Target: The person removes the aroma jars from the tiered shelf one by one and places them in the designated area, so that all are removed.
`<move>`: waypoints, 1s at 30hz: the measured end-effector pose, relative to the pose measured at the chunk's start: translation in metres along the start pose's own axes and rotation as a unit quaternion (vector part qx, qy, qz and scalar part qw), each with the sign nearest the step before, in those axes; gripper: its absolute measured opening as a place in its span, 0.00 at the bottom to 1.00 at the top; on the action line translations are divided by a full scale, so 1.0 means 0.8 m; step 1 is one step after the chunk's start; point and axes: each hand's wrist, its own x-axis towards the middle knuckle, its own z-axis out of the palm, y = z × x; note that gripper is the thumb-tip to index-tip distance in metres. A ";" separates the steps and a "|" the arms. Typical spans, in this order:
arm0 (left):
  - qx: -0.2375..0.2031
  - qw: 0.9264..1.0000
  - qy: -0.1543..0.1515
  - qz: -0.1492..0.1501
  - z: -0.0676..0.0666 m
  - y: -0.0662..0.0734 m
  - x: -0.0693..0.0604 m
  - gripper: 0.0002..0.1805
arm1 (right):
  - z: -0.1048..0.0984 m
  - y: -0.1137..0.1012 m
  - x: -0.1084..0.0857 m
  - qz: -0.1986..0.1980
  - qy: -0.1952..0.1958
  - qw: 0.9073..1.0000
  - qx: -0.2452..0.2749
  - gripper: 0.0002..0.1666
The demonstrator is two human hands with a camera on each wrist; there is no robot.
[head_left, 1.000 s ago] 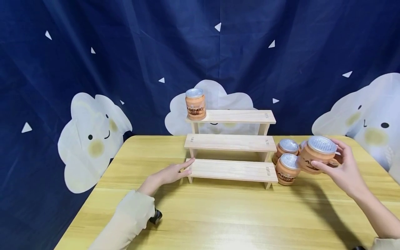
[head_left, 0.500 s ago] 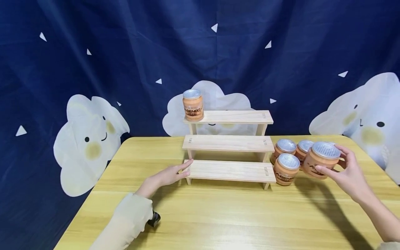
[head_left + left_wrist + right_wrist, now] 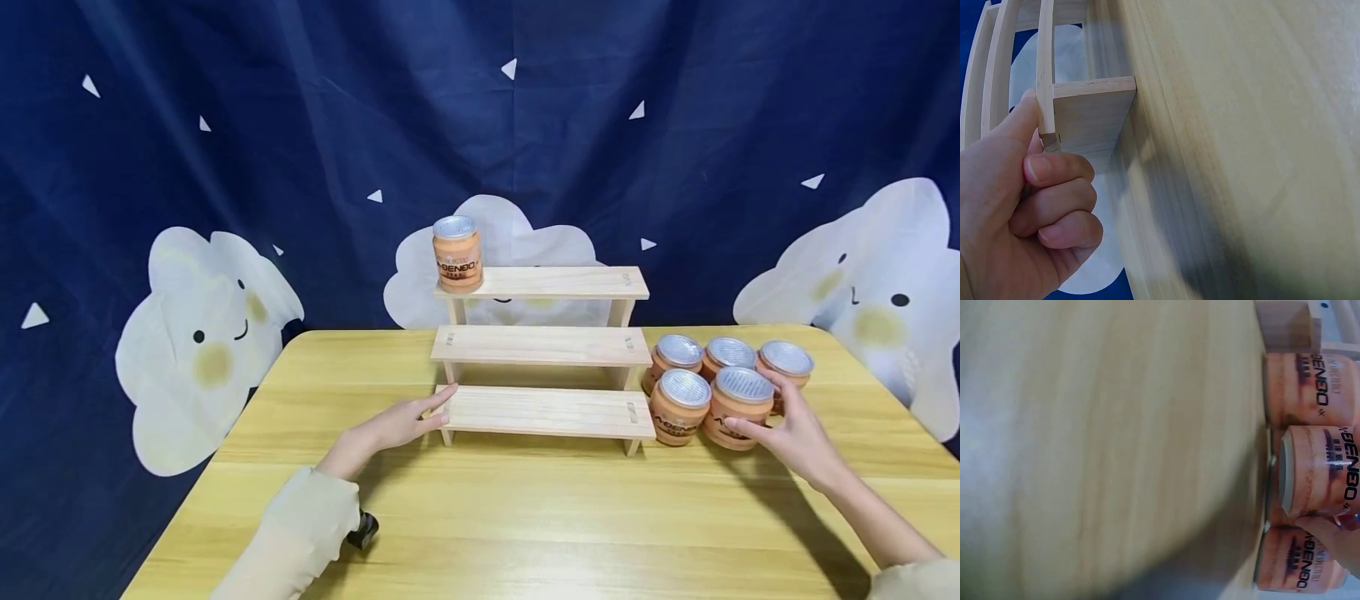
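A three-tier wooden display shelf (image 3: 540, 343) stands on the table. My left hand (image 3: 386, 427) pinches the left end of its lowest tier; in the left wrist view the thumb (image 3: 1022, 115) lies against the board and the other fingers are curled. My right hand (image 3: 802, 437) grips an orange can with a silver ridged lid (image 3: 738, 414). The right wrist view shows this can (image 3: 1317, 469) with its base visible, a little off the table. Beside it stands another can (image 3: 678, 414), with several more in the row behind. One can (image 3: 458, 262) sits on the top tier's left end.
The wooden table (image 3: 510, 517) stretches in front of the shelf. Behind it hangs a dark blue curtain (image 3: 570, 150) printed with white clouds. The grouped cans stand close against the shelf's right side, with a back-row can (image 3: 785, 360) near my right fingers.
My right hand has lowered the held can and brought it left, beside the front can of the group. My left hand stays at the shelf end. The head view has shifted slightly.
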 end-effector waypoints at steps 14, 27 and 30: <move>-0.005 1.000 -0.007 -0.008 -0.001 0.002 -0.002 0.33 | 0.004 0.011 -0.003 0.006 -0.017 1.000 0.014 0.47; -0.002 1.000 -0.011 -0.014 -0.003 0.004 -0.001 0.33 | -0.002 0.013 0.000 -0.032 -0.033 0.999 0.008 0.49; -0.002 1.000 -0.009 -0.013 -0.003 0.004 -0.002 0.33 | -0.008 0.012 0.001 -0.048 -0.032 0.998 0.008 0.49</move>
